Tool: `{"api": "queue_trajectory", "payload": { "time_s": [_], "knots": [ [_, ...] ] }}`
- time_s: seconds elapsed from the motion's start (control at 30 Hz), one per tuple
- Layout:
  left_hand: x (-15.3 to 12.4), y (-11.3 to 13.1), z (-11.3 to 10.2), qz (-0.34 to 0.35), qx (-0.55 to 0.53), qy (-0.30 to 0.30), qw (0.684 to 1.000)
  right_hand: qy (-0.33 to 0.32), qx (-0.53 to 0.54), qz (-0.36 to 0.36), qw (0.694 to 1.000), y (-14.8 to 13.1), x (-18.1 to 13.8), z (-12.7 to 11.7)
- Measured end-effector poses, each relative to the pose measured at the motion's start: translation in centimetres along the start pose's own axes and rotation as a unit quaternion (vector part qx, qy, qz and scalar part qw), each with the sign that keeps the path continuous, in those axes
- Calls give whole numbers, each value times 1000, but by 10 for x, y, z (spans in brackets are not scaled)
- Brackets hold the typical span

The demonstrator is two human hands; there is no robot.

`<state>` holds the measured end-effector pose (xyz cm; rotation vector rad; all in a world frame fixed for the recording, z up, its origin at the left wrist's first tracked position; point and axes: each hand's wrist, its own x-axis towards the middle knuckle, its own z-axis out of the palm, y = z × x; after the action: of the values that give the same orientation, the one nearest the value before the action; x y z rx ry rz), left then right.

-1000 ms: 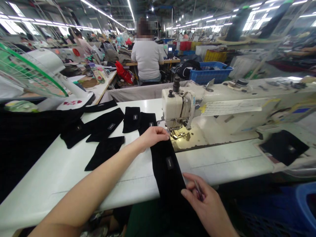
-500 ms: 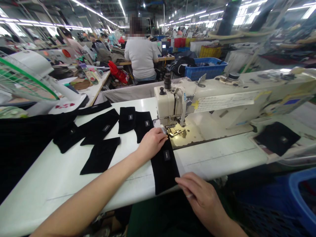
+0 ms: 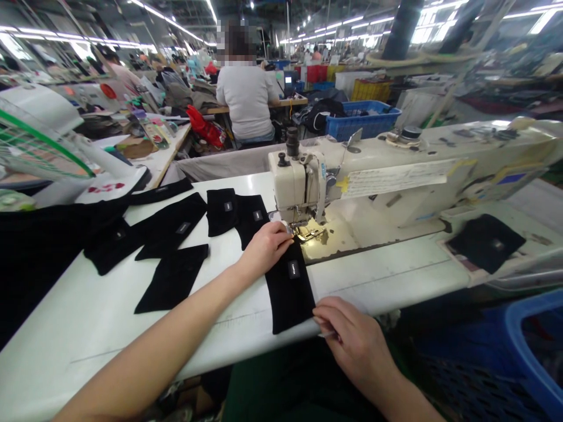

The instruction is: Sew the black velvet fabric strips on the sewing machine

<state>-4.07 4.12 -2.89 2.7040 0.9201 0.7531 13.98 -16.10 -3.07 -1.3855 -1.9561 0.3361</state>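
Note:
A black fabric piece (image 3: 291, 299) with a small woven label (image 3: 294, 269) lies on the sewing table, its far end at the presser foot (image 3: 311, 234) of the sewing machine (image 3: 295, 181). My left hand (image 3: 267, 243) is closed at its far left edge, fingertips pinched close beside the foot. At the near right corner my right hand (image 3: 352, 331) pinches the fabric edge between thumb and fingers. A thin pale object, too small to name, sticks out under those fingers. Several other labelled black fabric pieces (image 3: 172, 278) lie to the left.
Another labelled black piece (image 3: 487, 243) rests right of the machine. A blue basket (image 3: 519, 319) stands low at the right, a fan (image 3: 48, 138) at the left. Ahead, a person in a white top (image 3: 246, 99) sits near a blue crate (image 3: 363, 120).
The black fabric piece has slid a little forward under the presser foot. My right hand has moved slightly forward with its near corner; my left hand stays beside the foot. The view has shifted slightly.

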Motion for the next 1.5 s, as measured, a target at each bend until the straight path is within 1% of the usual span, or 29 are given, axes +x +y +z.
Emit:
{"api": "queue_trajectory", "payload": {
  "time_s": [0.37,0.57,0.73,0.8,0.9,0.97,1.03,1.1,1.17,1.23,1.33,1.5],
  "knots": [
    [0,-1,-3,20,25,-20,999,-37,-7,-1,999,0,1,-2],
    [1,-2,-5,26,37,-25,999,-82,-46,13,996,-1,7,-1],
    [2,-5,-7,29,43,-33,998,-97,-60,15,993,-2,10,-3],
    [-1,2,-9,23,51,-37,998,-93,-69,9,993,-2,8,-4],
    [-15,26,-18,38,59,-37,997,-91,-83,1,992,-2,4,-6],
    [-31,49,-25,83,33,-54,995,-90,-87,-5,992,-2,1,-8],
    [-49,69,-33,139,-21,-101,985,-93,-88,-7,992,-1,0,-10],
    [-64,82,-39,168,-50,-133,976,-100,-88,-5,991,0,1,-11],
    [-73,87,-42,175,-54,-139,973,-106,-88,-1,990,1,2,-11],
    [-76,87,-43,183,-46,-129,973,-111,-88,5,990,2,4,-11],
    [-73,84,-42,198,-35,-119,972,-115,-87,11,990,2,6,-10],
    [-68,81,-41,186,-40,-134,973,-110,-81,14,991,4,12,-10]
  ]
}}
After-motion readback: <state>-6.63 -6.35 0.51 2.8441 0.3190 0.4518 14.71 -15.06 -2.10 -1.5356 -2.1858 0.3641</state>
